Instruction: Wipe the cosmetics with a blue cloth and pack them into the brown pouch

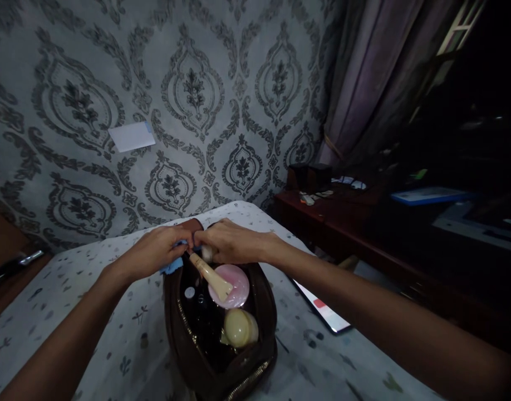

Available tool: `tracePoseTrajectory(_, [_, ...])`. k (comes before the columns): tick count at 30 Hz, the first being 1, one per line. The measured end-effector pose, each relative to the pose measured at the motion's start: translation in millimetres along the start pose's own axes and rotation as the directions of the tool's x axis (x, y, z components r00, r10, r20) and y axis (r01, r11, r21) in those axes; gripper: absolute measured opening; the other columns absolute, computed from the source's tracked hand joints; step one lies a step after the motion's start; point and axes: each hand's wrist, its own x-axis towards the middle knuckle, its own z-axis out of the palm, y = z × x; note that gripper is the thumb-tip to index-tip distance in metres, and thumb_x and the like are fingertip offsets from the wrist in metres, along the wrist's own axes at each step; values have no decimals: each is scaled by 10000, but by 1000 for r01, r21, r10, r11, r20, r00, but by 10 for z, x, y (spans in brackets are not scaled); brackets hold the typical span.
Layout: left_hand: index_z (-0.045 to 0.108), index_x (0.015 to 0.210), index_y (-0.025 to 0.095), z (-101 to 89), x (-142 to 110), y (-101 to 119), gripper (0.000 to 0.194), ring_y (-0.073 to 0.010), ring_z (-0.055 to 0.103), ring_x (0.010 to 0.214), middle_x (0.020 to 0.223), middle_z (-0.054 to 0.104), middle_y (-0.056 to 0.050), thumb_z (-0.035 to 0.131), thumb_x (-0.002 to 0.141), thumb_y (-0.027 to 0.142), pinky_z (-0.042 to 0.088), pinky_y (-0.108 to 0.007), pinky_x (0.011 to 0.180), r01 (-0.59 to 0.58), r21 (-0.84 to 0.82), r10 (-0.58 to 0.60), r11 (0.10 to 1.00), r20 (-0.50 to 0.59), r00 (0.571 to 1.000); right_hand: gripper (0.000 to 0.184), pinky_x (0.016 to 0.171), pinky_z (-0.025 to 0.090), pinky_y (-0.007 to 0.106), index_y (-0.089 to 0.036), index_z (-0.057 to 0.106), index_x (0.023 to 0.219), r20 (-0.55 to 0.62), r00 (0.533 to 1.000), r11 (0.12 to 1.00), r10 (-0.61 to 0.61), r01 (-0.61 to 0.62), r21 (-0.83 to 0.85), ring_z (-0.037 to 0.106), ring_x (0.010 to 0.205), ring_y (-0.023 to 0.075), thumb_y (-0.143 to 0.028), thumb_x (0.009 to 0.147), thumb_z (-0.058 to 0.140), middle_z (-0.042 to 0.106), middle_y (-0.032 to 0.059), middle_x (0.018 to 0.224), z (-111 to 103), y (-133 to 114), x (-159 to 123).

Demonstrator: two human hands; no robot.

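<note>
An open dark brown zip bag (170, 317) stands on the bed below my hands. My left hand (157, 253) is closed at the bag's far left rim, its fingers pinching a light blue cloth (172, 266). My right hand (232, 240) is closed at the far rim, its fingertips meeting those of the left; what it grips is hidden. A small whitish thing (206, 254) shows just under it. A cream tube (211, 277) slants from the fingertips over a round pink container (239, 281). Nearer lies a yellow-lidded jar (240, 328), beside dark items I cannot make out.
A phone or tablet with a lit screen (322, 312) lies right of the bag, under my right forearm. The patterned sheet (126, 328) covers the bed. A dark red desk (343, 214) with small items stands at the right, by a curtain (359, 83).
</note>
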Motion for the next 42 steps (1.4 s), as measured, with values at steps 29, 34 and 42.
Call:
tracePoseTrajectory(29, [687, 927, 233, 7, 11, -8, 212, -201, 617, 887, 943, 700, -19, 488, 858, 259, 431, -281, 783, 32, 47, -33, 998, 8, 999, 189, 875, 407, 392, -157, 680, 987, 137, 989, 988, 59, -39, -147, 629, 1044, 280, -129, 828, 582, 718, 113, 1025, -12, -87, 119])
tracePoseTrajectory(34, [690, 918, 230, -2, 16, 8, 220, -196, 615, 881, 924, 706, -14, 482, 858, 270, 440, -270, 772, 33, 27, -33, 999, 11, 999, 176, 876, 422, 383, -136, 672, 974, 102, 988, 980, 115, -96, -174, 625, 1069, 290, -136, 820, 587, 706, 144, 1064, 3, -76, 129])
tracePoseTrajectory(42, [682, 923, 229, -27, 9, 44, 220, -201, 610, 910, 965, 709, -17, 475, 857, 262, 438, -272, 772, 36, 19, -37, 999, 39, 999, 318, 822, 407, 342, -176, 593, 1118, 42, 997, 997, 69, -67, -35, 641, 935, 247, -237, 809, 634, 700, 67, 938, 50, -5, 117])
